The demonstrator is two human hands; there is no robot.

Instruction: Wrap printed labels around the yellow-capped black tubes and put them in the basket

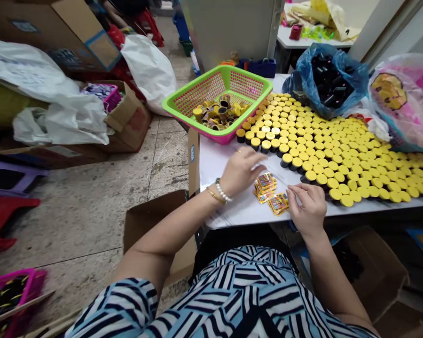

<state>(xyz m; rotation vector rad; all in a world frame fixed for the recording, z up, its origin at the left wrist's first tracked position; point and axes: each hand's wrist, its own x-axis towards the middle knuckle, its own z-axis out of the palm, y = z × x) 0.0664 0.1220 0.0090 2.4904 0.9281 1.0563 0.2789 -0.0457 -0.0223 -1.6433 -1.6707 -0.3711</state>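
Note:
My left hand, a bracelet and a bangle at its wrist, hovers over the white table, slightly blurred. Its fingers are stretched out with a gap at the thumb, and I see nothing held. Beneath and right of it lie two small piles of printed yellow stickers or cards, one upper pile and one lower pile. Beside the lower pile, my right hand has thumb and forefinger pinched together; what is between them cannot be made out. Many black pieces with round yellow tops stand upright in rows beyond my hands.
A green-and-pink basket holds more yellow-and-black pieces. Behind the rows are a blue plastic bag of black parts and a pink printed bag. An open cardboard box stands below the table's left edge. Another person sits at the back left.

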